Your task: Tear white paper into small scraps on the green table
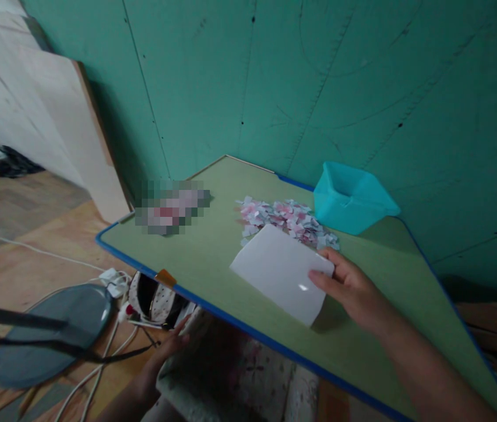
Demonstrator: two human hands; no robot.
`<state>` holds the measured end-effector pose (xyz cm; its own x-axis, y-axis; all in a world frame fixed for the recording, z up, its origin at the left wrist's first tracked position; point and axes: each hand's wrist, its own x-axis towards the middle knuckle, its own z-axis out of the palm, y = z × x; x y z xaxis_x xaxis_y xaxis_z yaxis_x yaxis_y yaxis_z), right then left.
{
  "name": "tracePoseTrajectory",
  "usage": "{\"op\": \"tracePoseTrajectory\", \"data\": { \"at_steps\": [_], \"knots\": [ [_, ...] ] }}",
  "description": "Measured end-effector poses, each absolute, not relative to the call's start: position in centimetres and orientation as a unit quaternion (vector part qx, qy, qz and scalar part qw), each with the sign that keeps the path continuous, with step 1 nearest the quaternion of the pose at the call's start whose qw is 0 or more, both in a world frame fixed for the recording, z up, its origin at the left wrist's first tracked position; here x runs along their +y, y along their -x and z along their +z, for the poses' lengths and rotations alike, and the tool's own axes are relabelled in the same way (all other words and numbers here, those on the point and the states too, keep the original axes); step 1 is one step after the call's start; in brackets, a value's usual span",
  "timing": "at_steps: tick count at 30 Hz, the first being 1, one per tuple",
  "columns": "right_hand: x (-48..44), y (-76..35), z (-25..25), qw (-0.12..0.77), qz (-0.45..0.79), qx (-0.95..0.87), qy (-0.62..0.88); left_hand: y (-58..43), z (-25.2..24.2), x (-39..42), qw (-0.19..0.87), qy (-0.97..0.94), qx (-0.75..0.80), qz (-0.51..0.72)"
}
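We are viewing a glossy white sheet (pixel 280 274) over the green tabletop (pixel 213 234), partly covering our view of the paper scraps (pixel 284 218); we cannot tell whether its left corner is touching. We are judging it light, thin and flexible, slightly slippery on its shiny face and prone to creasing. We are recommending a flat pinch at the right edge. The right hand (pixel 349 286) is pinching it there, thumb on the face, fingers closed behind. Beyond, a turquoise bin (pixel 346 212) is standing beside the scraps. The left hand (pixel 168 349) is hanging low, outside the tabletop's near edge; we cannot tell how far open it is or whether it is holding anything.
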<state>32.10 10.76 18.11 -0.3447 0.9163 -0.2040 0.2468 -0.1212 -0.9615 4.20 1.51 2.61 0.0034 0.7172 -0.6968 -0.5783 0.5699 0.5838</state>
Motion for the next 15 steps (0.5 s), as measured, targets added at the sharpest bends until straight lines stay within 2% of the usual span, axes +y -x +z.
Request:
{"op": "tracePoseTrajectory", "data": {
  "at_steps": [4,8,11,15],
  "knots": [
    [11.7,-33.3,18.3,0.343,0.550,-0.573,0.502,-5.1,5.0,1.0,0.677,-0.061,0.543,0.493],
    [12.0,-33.5,17.7,0.285,0.553,-0.600,0.503,-5.6,6.0,0.4,0.662,-0.107,0.535,0.514],
    [12.1,-33.3,16.9,0.234,0.537,-0.634,0.504,-5.3,4.8,0.8,0.668,-0.109,0.541,0.499],
    [12.2,-33.2,16.3,0.228,0.529,-0.653,0.492,-3.8,1.3,1.6,0.652,-0.119,0.588,0.464]
  ]
}}
